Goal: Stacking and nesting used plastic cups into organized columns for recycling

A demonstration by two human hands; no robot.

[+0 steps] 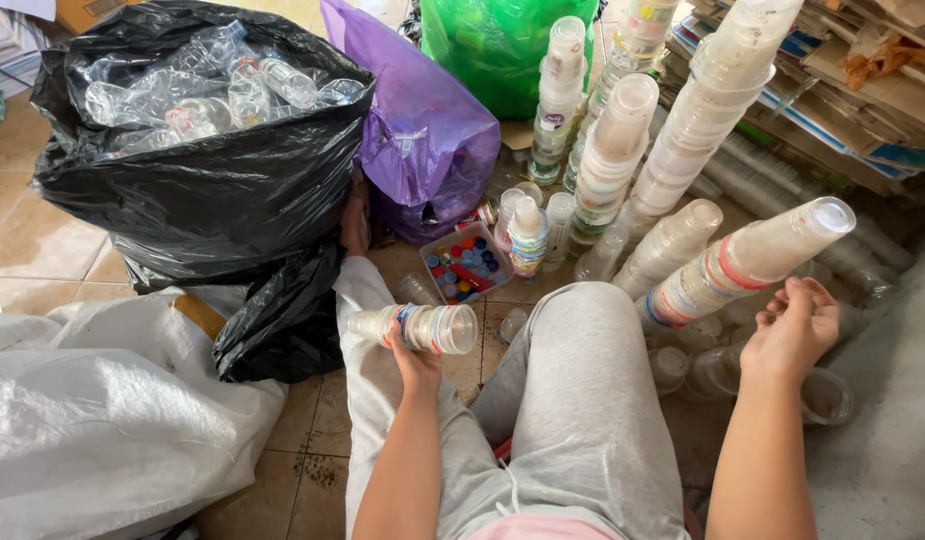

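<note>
The left hand (415,362) grips a short stack of nested plastic cups (423,327) — the right hand (791,330), fingers loosely curled, steadies a long leaning cup stack (748,262).

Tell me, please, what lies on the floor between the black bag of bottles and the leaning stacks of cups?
In the head view, a small clear tray of coloured bottle caps lies between the black bag and the cup stacks, with the purple bag behind it.
</note>
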